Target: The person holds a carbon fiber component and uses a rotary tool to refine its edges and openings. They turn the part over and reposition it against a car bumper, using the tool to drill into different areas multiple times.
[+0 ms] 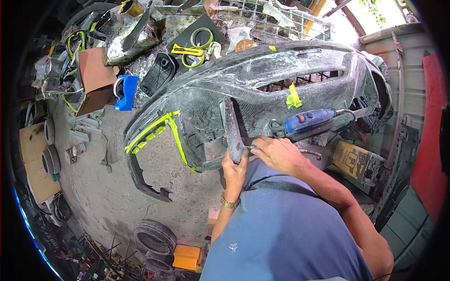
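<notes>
My left hand (234, 172), with a gold watch at the wrist, is wrapped round the lower end of a long, dusty grey part (232, 126). Closed round a thin tool (251, 147), my right hand (277, 153) holds its tip against that part's lower end. Behind both hands lies a large dark bumper-like shell (201, 107) with a woven pattern and white dust. Yellow-green tape (176, 138) edges its left opening. A blue power tool (309, 120) rests on the shell, just beyond my right hand.
Tape rolls (201, 38), a yellow cutter (187, 50), a blue tape dispenser (125, 93) and a black tray-like part (159, 72) lie at the upper left. A yellow box (351, 161) stands at the right. Tyres (155, 237) and an orange object (187, 257) are on the floor below.
</notes>
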A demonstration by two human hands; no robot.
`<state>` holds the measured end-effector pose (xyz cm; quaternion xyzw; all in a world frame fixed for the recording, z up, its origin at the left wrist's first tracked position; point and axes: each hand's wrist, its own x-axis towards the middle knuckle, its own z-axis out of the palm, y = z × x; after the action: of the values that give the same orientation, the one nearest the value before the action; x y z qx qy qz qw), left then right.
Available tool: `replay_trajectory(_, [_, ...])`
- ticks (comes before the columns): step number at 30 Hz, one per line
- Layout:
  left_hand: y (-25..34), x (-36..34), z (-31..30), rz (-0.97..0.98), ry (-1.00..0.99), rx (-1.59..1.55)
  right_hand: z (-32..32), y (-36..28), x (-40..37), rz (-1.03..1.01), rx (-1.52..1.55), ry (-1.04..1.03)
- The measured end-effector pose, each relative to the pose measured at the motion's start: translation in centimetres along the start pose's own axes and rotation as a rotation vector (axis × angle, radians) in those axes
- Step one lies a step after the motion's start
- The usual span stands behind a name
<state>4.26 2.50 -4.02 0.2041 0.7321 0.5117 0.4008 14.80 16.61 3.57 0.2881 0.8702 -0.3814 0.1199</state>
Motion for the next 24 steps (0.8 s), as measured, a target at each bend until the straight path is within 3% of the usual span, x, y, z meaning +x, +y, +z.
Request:
replay_trajectory(8, [0.3,0.1,0.0,0.001,0.013,-0.006,-0.2,-0.4,-0.1,-0.007,0.002,-0.005])
replay_trajectory(13, [0.4,0.1,0.3,0.132,0.060,0.024,-0.1,-0.5,-0.2,0.017,0.043,-0.043])
replay_trajectory(24, [0.1,0.0,0.0,0.018,0.018,-0.036,-0.4,-1.0,-0.4,0.093,0.160,-0.056])
